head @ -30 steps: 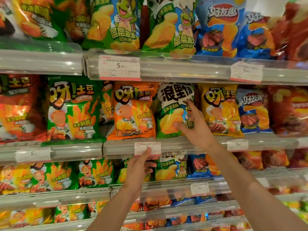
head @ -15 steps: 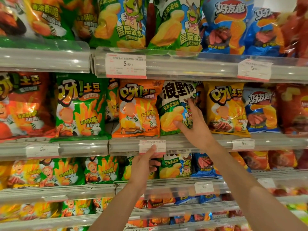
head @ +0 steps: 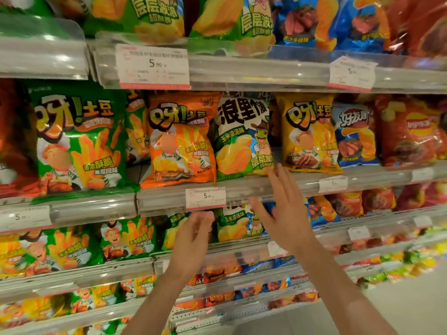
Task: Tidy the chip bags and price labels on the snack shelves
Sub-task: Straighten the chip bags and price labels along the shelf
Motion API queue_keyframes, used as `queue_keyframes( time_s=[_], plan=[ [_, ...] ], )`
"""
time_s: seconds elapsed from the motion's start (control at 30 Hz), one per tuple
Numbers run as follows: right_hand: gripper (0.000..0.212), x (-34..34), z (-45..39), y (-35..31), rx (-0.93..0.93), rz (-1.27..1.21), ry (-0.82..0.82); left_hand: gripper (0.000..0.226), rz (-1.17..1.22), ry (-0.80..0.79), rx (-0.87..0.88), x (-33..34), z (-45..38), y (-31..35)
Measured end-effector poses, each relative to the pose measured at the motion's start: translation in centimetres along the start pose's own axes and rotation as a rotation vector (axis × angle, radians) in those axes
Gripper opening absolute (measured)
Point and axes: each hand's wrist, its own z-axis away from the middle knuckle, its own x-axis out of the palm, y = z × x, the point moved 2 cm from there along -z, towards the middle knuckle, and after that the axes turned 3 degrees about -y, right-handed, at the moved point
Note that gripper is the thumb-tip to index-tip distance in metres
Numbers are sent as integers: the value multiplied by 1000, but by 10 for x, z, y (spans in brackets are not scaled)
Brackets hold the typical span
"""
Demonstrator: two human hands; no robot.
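Right hand is spread flat, fingers just below the green corn-soup chip bag. Left hand, fingers curled, sits under the price label on the shelf rail.

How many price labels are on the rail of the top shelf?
2: a large price label above the orange bag, a smaller price label to the right. The frame edges may hide others.

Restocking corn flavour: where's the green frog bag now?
Head view, middle shelf, centre: the green frog bag stands between the orange bag and the yellow bag, just above the right hand.
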Motion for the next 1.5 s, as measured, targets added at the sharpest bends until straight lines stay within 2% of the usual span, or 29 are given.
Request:
queue_keyframes(
  time_s=[0.07,0.13,0.23,0.4,0.67,0.93,1.03,1.17,1.27,1.37,1.5],
  plan=[
    [78,4,27,-1,29,-53,-6,41,-209,-64,53,-3,8,-10],
    [79,8,56,-1,99,-152,-45,61,-357,-104,89,-2,17,-16],
    [79,17,92,10,238,-277,-142,82,-435,-144,84,2,31,-22],
    [68,17,122,48,475,-411,-218,67,-485,-125,37,20,43,-24],
    [65,-13,116,135,488,-437,-201,50,-432,-42,27,101,35,3],
    [66,-91,86,250,389,-424,-200,37,-405,5,36,238,16,42],
    [68,-117,73,279,344,-393,-144,35,-382,18,40,269,6,48],
    [64,-140,57,304,301,-334,-79,19,-214,89,1,291,-8,57],
    [61,-146,42,308,176,-203,27,23,6,152,-77,300,-20,66],
    [56,-142,23,296,9,-76,159,34,102,186,-186,302,-28,69],
    [45,-125,0,268,-229,8,185,34,335,223,-267,306,-35,75]
  ],
)
